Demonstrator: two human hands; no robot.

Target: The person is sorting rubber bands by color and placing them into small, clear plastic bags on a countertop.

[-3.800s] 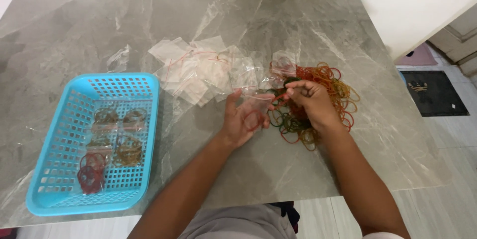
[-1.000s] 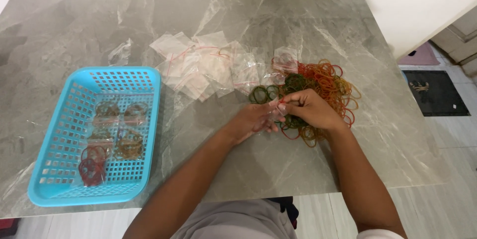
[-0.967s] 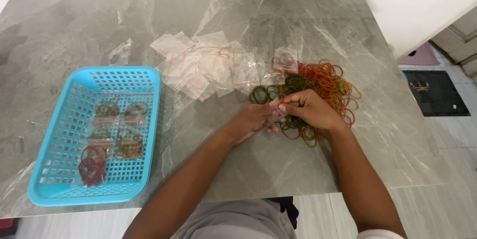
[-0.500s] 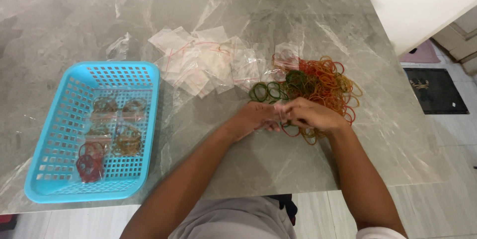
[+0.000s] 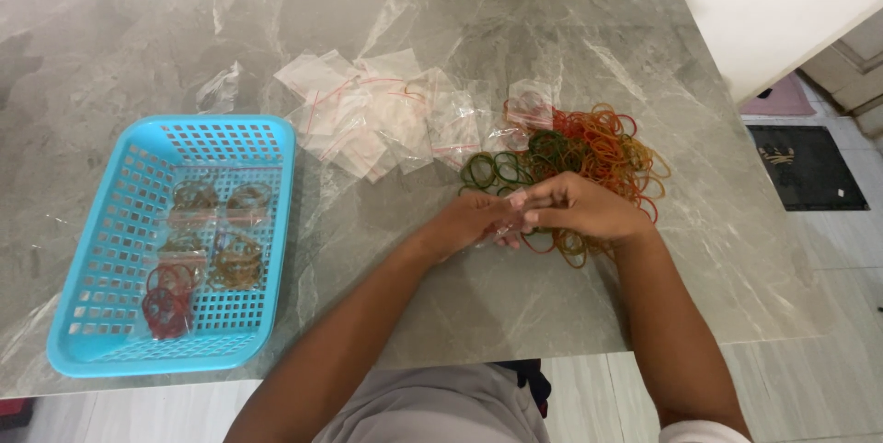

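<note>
Both hands meet near the table's (image 5: 570, 29) middle, just at the near edge of a heap of rubber bands (image 5: 589, 153). The left hand (image 5: 474, 222) and right hand (image 5: 579, 208) have their fingertips pinched together on something small and pale between them; it looks like a little clear bag (image 5: 509, 231), though most of it is hidden by the fingers and I cannot tell whether any bands are in the grip.

The bands are light, soft and stretchy, and they tangle, so one lifted from the heap would likely drag its neighbours; a pinch on a single loop at the heap's edge seems the cleanest hold. The bag, judged by the spare bags (image 5: 386, 116) lying flat further back and to the left, is thin, limp and slippery, best held by its mouth with two fingertips on each side.

A blue basket (image 5: 276, 222) sits well off to the left, with filled bags of bands inside.
</note>
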